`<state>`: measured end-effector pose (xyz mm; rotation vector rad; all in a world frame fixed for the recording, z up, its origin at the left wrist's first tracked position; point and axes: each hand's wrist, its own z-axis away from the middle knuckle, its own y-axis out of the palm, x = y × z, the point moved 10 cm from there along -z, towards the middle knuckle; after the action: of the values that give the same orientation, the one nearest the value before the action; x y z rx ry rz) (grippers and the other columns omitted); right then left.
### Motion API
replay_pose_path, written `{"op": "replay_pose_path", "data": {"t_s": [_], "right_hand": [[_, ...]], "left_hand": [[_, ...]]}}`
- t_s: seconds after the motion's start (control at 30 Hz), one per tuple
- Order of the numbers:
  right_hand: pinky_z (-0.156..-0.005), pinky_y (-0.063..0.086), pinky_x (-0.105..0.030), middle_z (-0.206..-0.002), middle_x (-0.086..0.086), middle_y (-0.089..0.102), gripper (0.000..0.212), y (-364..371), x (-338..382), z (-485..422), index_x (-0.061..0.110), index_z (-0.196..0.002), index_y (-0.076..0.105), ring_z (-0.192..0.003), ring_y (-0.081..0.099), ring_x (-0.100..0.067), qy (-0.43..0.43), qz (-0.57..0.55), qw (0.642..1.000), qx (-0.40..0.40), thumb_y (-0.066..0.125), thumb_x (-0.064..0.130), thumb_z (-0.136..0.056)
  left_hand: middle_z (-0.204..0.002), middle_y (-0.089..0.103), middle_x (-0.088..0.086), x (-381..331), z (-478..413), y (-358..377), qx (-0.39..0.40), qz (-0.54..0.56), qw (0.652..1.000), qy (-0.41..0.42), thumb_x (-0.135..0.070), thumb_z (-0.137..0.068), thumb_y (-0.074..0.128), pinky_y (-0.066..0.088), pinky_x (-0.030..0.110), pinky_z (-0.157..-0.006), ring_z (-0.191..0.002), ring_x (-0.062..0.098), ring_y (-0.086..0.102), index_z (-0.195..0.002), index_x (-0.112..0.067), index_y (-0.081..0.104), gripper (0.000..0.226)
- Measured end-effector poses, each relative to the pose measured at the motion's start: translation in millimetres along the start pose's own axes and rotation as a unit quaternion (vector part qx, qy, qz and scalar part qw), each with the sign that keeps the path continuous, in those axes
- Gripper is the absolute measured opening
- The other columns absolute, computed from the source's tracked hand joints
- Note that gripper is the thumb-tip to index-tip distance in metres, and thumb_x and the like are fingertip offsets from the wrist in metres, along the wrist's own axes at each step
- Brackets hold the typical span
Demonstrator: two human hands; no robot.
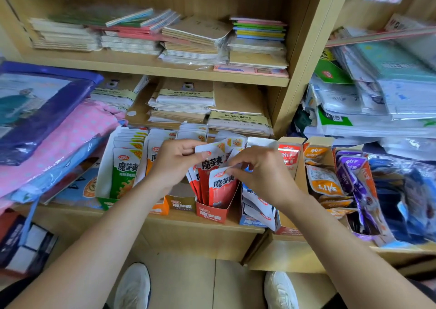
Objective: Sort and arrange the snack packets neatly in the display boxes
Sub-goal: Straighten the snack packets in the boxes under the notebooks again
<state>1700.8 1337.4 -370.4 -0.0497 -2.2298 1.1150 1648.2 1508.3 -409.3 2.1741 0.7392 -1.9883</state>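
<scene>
Now, left hand (175, 160): centre of the frame, thumb and curled fingers pinching the upper red packet (210, 159) near its white top edge.
Right hand (259, 167): just right of centre, fingertips closed on the top of the front red packet (221, 183); the two hands nearly touch.
Upper red packet: held above the red display box, tilted, overlapping the packets behind it.
Front red packet: upright, its lower end inside the red display box.
Red display box (211, 211): on the shelf edge below the hands; a few red-and-white packets stand in it, leaning left.
Green display box (107, 200): left of centre; holds a full upright row of green packets (125, 167).
Orange display box (160, 208): between the green and brown boxes; orange packets (151, 160) stand in it, partly hidden by the left forearm.
Brown display box (180, 203): just left of the red one; its contents are hidden behind the left hand.
Blue display box (250, 221): just right of the red one; blue-and-white packets (257, 202) lie slumped and crumpled in it.
Tall kraft box (298, 174): right of the right hand; red-labelled packets (289, 157) stand upright in it.
Right side of frame: orange pouches (324, 182) and purple pouches (354, 174) sit in open boxes, loosely tumbled.
Shelf (212, 235): carries the row of boxes; stacked notebooks (188, 40) fill the shelves above.
</scene>
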Motion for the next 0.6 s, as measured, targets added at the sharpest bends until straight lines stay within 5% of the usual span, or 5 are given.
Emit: {"op": "replay_pose_path", "data": {"t_s": [0.2, 0.4, 0.6], "right_hand": [[-0.061, 0.046, -0.008, -0.094, 0.024, 0.072, 0.004, 13.4, -7.5, 5.7, 0.009, -0.084, 0.079, -0.071, 0.063, 0.01, 0.035, -0.066, 0.997, 0.033, 0.082, 0.011, -0.082], [-0.061, 0.056, -0.032, -0.082, 0.016, 0.075, 0.006, 2.2, 4.9, 18.1, 0.017, -0.08, 0.078, -0.066, 0.067, -0.007, 0.054, -0.071, 0.99, -0.106, 0.081, 0.019, -0.084], [-0.063, 0.053, -0.024, -0.09, 0.012, 0.067, 0.021, 16.6, 2.1, 31.4, 0.019, -0.093, 0.07, -0.067, 0.056, -0.001, 0.092, -0.004, 0.987, -0.135, 0.084, 0.025, -0.079]], "left_hand": [[-0.096, 0.078, -0.005, -5.1, -1.3, 1.0, 0.025, -0.018, 0.999, 0.009, -0.008, -0.092, 0.07, 0.054, 0.017, -0.083, -0.096, 0.004, 0.072, -0.107, -0.024, 0.074, 0.022], [-0.095, 0.073, -0.02, -27.4, -1.8, -1.4, 0.006, -0.04, 0.996, 0.073, -0.008, -0.095, 0.067, 0.053, 0.017, -0.087, -0.1, -0.002, 0.069, -0.103, -0.035, 0.07, 0.028], [-0.1, 0.075, -0.02, -11.4, -3.7, 14.1, 0.094, -0.042, 0.995, 0.01, -0.015, -0.1, 0.061, 0.051, 0.021, -0.095, -0.105, -0.002, 0.067, -0.109, -0.036, 0.068, 0.025]]}}
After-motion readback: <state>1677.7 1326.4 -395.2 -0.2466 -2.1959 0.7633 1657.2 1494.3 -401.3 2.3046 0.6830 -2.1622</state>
